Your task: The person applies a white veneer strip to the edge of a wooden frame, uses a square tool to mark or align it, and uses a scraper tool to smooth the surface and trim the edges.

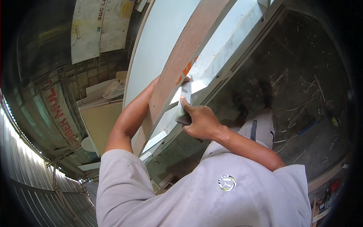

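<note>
My right hand is closed around a narrow, pale grey flat tool with a dark lower end; its exact kind does not show. The thumb lies along the tool, which points up into the gap beside a brown-faced board. My left arm reaches behind that board from the left. Only some fingertips of my left hand show past the board's edge, close to the upper end of the tool. The rest of that hand is hidden, so its grip cannot be made out. The board belongs to a long white panelled frame.
A pale panel curves along the frame's left side. Further left lie stacked sheets and a leaning board. Wood strips and scraps litter the dark floor at the right. A corrugated metal wall stands at the lower left.
</note>
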### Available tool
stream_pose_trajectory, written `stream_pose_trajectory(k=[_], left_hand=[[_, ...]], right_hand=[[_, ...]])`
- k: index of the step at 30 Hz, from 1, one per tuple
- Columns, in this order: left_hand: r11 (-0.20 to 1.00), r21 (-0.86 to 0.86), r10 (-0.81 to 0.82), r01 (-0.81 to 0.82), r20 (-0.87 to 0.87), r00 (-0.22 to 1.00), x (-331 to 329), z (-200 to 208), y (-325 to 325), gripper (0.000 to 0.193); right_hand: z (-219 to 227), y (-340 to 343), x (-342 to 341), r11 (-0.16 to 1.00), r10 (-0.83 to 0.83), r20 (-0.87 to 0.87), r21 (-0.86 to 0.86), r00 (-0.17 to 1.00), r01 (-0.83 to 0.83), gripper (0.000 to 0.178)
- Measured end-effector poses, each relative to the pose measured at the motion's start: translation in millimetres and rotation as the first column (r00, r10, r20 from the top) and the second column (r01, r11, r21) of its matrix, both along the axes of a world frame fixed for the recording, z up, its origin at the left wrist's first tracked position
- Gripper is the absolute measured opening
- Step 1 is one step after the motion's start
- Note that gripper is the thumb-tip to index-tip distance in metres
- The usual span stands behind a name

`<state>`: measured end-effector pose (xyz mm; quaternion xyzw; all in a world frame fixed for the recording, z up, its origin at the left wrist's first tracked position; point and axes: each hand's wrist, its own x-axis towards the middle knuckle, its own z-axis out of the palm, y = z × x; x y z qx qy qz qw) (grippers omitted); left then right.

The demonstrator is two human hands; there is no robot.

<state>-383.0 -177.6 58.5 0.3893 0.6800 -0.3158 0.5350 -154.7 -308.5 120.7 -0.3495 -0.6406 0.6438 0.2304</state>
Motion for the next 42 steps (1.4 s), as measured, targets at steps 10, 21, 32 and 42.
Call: stream_pose_trajectory(k=[10, 21, 32, 42], left_hand=[[0.996, -0.018, 0.086, -0.086, 0.028, 0.996, -21, 10, 5, 0.052], [0.978, -0.020, 0.207, -0.206, 0.073, 0.976, -42, 4, 12, 0.052], [0.961, 0.000, 0.277, -0.278, 0.087, 0.957, -57, 11, 16, 0.053], [0.947, 0.046, 0.311, -0.317, 0.095, 0.946, -63, 21, 28, 0.053]], right_hand=[[-8, 13, 3, 0.997, 0.040, -0.045, 0.069, 0.998, -0.036, 0.084], [-11, 4, 4, 0.994, 0.015, -0.099, 0.105, 0.995, -0.005, 0.086], [-5, 5, 0, 0.993, -0.003, -0.126, 0.117, 0.992, 0.018, 0.085], [2, 18, -14, 0.997, -0.023, -0.131, 0.075, 0.991, 0.033, 0.077]])
